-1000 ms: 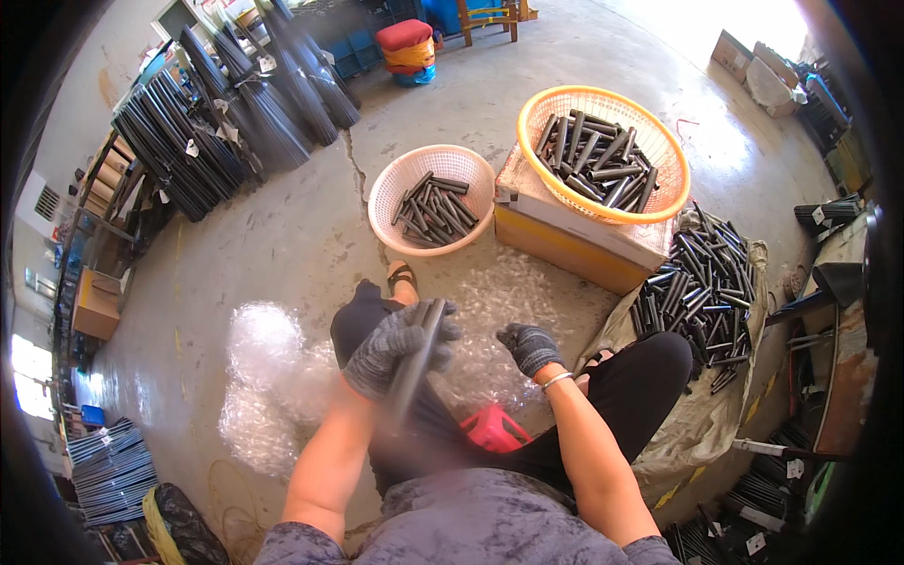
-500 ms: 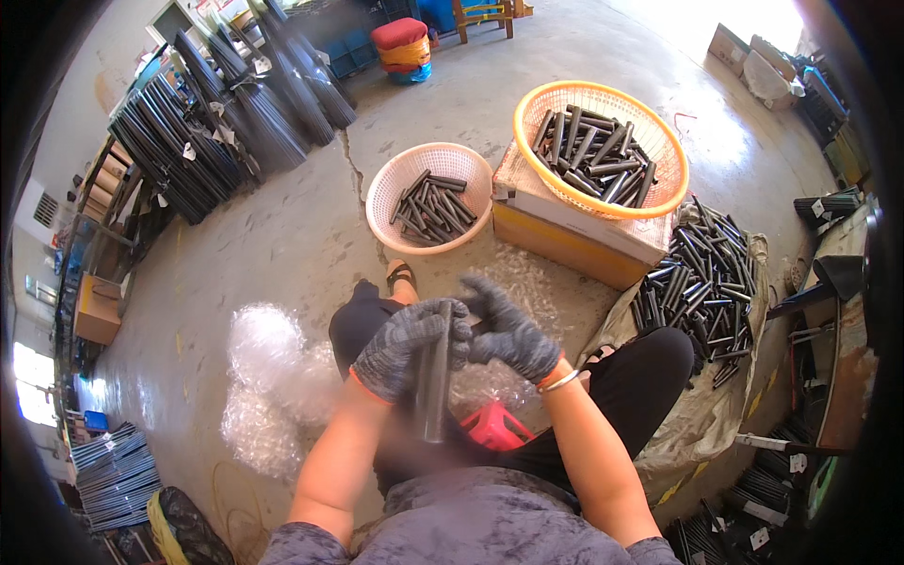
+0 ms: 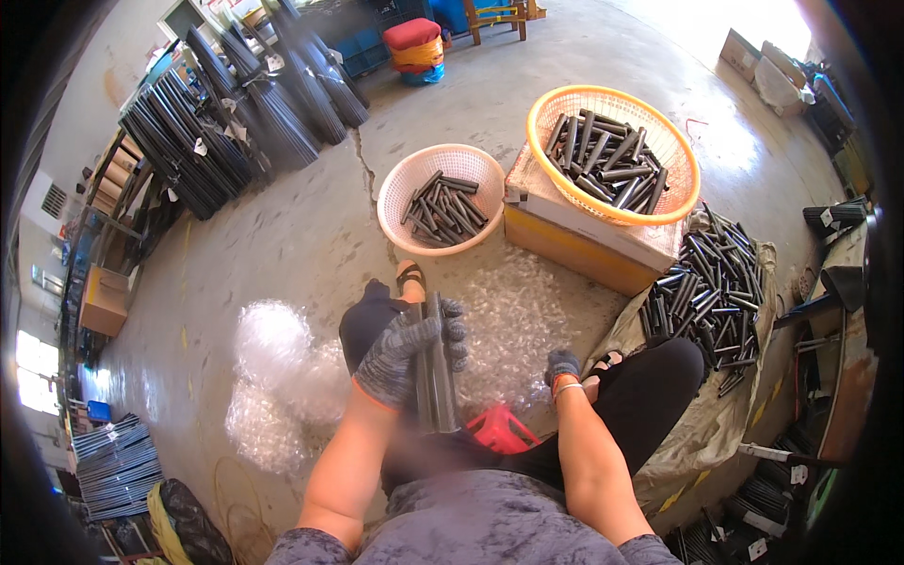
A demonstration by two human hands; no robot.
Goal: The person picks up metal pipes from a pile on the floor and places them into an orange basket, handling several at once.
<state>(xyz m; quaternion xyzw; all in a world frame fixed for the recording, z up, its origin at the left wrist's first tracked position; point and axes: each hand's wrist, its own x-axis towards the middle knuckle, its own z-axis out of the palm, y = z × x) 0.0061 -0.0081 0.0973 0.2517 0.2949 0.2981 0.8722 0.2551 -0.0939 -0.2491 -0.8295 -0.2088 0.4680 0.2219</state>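
concrete floor (image 3: 282, 235) filled the workshop, grey and cracked, seen from above by a seated person whose black-trousered knees spread to either side. at the middle of the view the left hand (image 3: 407, 353), in a grey knit glove with an orange cuff, was closed around a dark metal tube (image 3: 435, 372); that grip was clamped on the tube, which stood roughly upright between the knees, its lower end blurred. the right hand (image 3: 563, 369), gloved the same way, lay at about 3 o'clock from the tube, well apart from it, down by the right knee; whether its grip was apart or together i could not tell, and nothing showed in it. a small red stool (image 3: 499, 428) sat just below the tube, between the legs.

at 12 o'clock from the hands stood a pink basket (image 3: 395, 188) with short dark tubes in it. at 1 o'clock an orange basket (image 3: 556, 108) of the same tubes rested on a yellow-sided box (image 3: 574, 259). at 3 o'clock a loose heap of tubes (image 3: 716, 282) lay on a tan sack. clear plastic wrap (image 3: 278, 358) lay crumpled on the floor at 9 o'clock. long dark bundled rods (image 3: 217, 141) leaned at 11 o'clock.
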